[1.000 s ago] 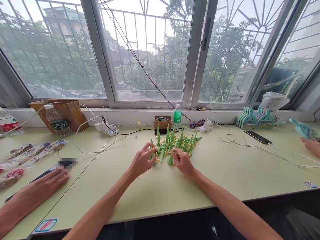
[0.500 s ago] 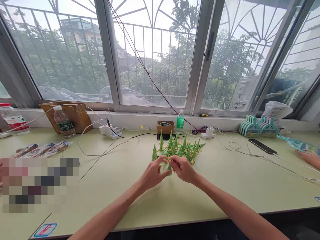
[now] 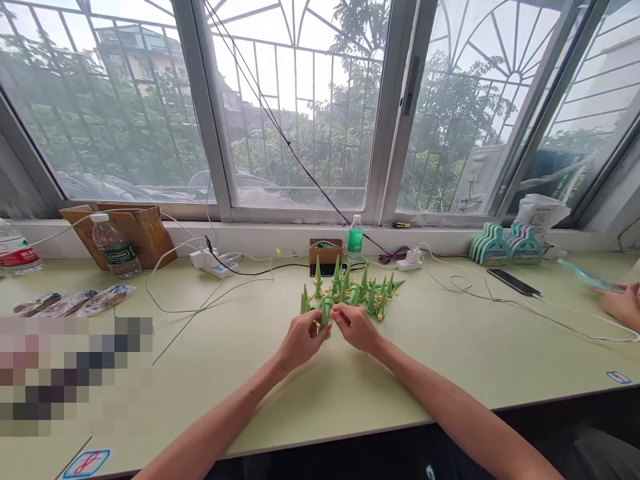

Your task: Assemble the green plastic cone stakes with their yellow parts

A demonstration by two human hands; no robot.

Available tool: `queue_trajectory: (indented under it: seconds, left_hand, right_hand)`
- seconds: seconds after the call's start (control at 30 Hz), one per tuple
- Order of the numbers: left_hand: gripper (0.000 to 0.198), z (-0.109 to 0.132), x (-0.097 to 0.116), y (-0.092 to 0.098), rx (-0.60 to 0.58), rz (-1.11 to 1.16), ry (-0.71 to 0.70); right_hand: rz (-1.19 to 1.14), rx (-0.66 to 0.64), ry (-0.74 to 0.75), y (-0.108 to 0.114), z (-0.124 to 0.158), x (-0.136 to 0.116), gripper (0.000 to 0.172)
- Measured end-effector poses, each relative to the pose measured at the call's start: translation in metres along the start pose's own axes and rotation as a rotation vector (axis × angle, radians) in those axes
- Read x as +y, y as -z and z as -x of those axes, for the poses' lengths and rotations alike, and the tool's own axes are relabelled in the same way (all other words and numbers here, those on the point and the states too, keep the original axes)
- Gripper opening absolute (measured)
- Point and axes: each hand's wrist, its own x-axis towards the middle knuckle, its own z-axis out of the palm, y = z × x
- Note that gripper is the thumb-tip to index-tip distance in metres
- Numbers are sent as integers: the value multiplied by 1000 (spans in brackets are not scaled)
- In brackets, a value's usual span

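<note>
Between the thumb and fingers of my left hand (image 3: 301,341) stands a green pointed cone-shaped piece (image 3: 325,311), tip up, its base partly covered by the hand. My right hand (image 3: 359,328) is closed in a pinch beside this cone; whatever small part it may hold is hidden by the fingers. Just beyond both hands, a cluster of similar green cones (image 3: 365,273) with small yellow parts at their bases covers a patch of the table. Most of them stand upright, and some lie on their side.
Behind the cones are a small cardboard box (image 3: 325,253) and a green-labelled bottle (image 3: 355,237). White cables (image 3: 200,311) and a phone (image 3: 513,282) lie on the table (image 3: 240,420). Hangers (image 3: 493,245) stand at right, near another person's hand (image 3: 623,305). Wrapped packets (image 3: 75,302) lie left.
The view has shifted slightly. The cone at my left hand shows more plainly now, and my right fingers are drawn closer together. The other person's hand at right has moved with a blurred blue item.
</note>
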Motion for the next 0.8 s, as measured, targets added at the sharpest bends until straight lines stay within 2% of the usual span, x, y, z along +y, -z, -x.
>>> queue_trajectory:
  seconds: [0.13,0.37,0.53,0.8]
  left_hand:
    - [22,-2,3,1,88,36,17]
    - [36,-3,10,2,217,90,83]
    - [38,-2,13,0,240,74,100]
    - [37,-2,15,-1,213,56,86]
  right_hand:
    - [52,-16,-20,6,1,3,23]
    - [145,-125,-32,6,1,11,16]
    - [203,-199,-65,5,4,10,15]
    - [389,-250,-140,-5,-3,1,14]
